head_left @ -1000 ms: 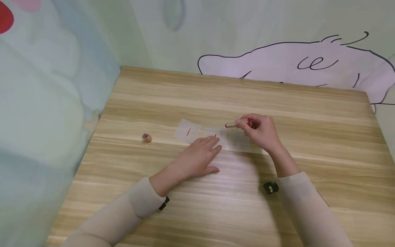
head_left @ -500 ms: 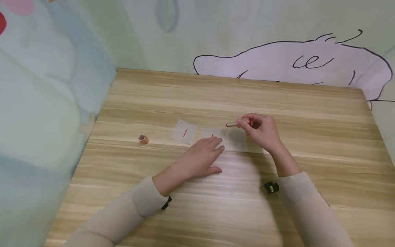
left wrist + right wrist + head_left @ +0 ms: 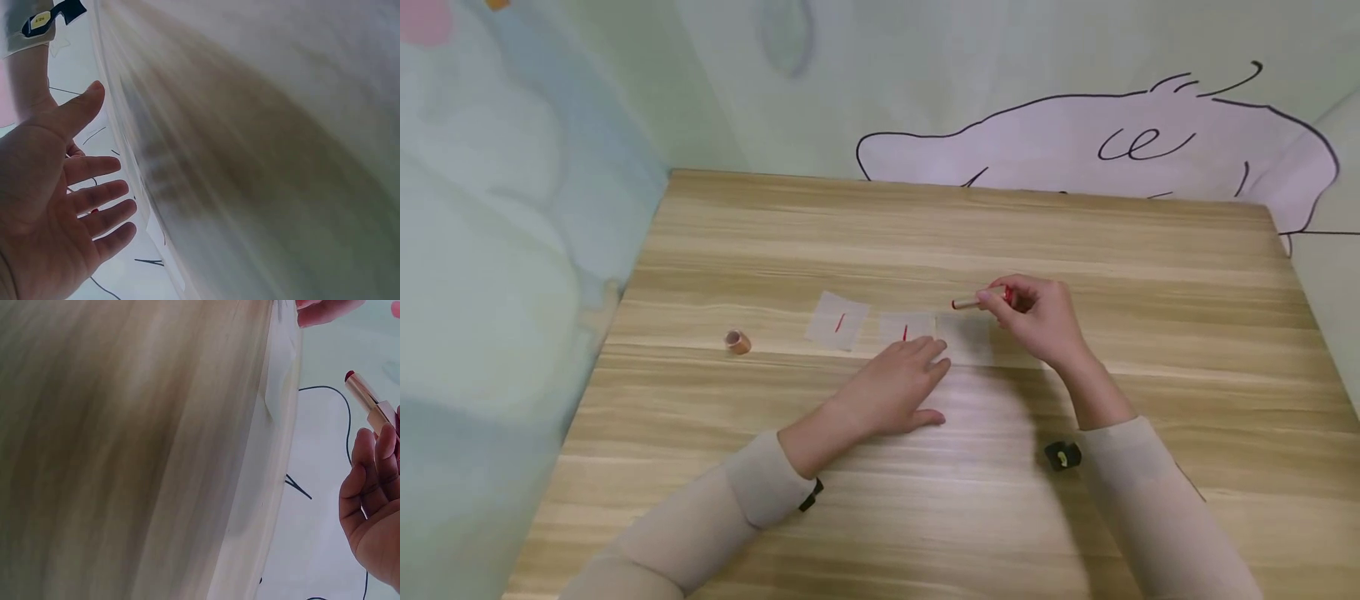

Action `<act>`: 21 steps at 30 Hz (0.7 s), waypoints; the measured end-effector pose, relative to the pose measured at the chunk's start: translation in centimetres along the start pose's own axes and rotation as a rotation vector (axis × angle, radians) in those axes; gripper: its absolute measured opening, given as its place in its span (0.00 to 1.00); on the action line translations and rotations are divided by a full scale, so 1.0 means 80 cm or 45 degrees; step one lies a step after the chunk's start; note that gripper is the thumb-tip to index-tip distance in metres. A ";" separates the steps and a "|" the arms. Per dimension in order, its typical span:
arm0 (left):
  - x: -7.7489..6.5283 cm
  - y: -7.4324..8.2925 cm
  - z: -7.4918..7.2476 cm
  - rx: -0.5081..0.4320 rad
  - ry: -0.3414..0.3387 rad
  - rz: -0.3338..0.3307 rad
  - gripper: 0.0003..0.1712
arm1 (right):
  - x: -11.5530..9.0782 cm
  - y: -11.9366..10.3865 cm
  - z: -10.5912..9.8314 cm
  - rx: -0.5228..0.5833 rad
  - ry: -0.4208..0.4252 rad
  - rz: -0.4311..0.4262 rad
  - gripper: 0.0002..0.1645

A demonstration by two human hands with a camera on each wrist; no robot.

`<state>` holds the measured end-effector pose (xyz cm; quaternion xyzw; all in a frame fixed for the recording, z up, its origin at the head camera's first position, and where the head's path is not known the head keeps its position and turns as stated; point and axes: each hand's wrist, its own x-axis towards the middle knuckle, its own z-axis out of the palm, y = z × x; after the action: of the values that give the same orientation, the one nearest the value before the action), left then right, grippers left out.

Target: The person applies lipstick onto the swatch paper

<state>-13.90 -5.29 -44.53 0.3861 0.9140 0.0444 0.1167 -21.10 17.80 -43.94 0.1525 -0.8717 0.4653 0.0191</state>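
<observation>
A lipstick (image 3: 968, 302) with a red tip and a metallic pinkish-gold tube (image 3: 369, 397) is pinched in my right hand (image 3: 1041, 321), tip pointing left. It is held above the right-hand paper square (image 3: 966, 337), which looks unmarked. My left hand (image 3: 891, 387) lies with fingers spread over the lower part of the middle paper square (image 3: 891, 321), partly hiding it and its short red stroke. Further left, another white square (image 3: 831, 329) bears a slanted red stroke. In the left wrist view, the left palm (image 3: 37, 206) is bare, with fingers extended.
A small open-ended pinkish-gold cap (image 3: 738, 342) lies on the wood-grain table (image 3: 775, 233) left of the papers. A wall with cartoon drawings (image 3: 1000, 142) stands along the table's back edge, and another wall (image 3: 497, 292) along its left side.
The head view has shifted, so the papers and cap appear further left. Against the papers, both hands have slid slightly right, uncovering more of the middle stroke. The lipstick stays in the right hand.
</observation>
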 end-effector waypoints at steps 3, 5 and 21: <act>0.004 0.003 0.002 0.017 0.011 0.022 0.43 | -0.001 0.002 -0.004 -0.012 0.000 0.010 0.11; 0.006 0.004 0.003 0.029 0.018 0.035 0.43 | -0.002 0.002 -0.006 -0.019 0.001 0.012 0.11; 0.023 0.013 0.001 0.055 -0.031 0.054 0.44 | -0.008 0.011 -0.017 -0.030 0.014 0.003 0.10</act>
<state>-14.41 -3.23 -44.80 0.4082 0.9049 0.0224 0.1186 -20.92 19.52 -43.99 0.1487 -0.8772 0.4559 0.0251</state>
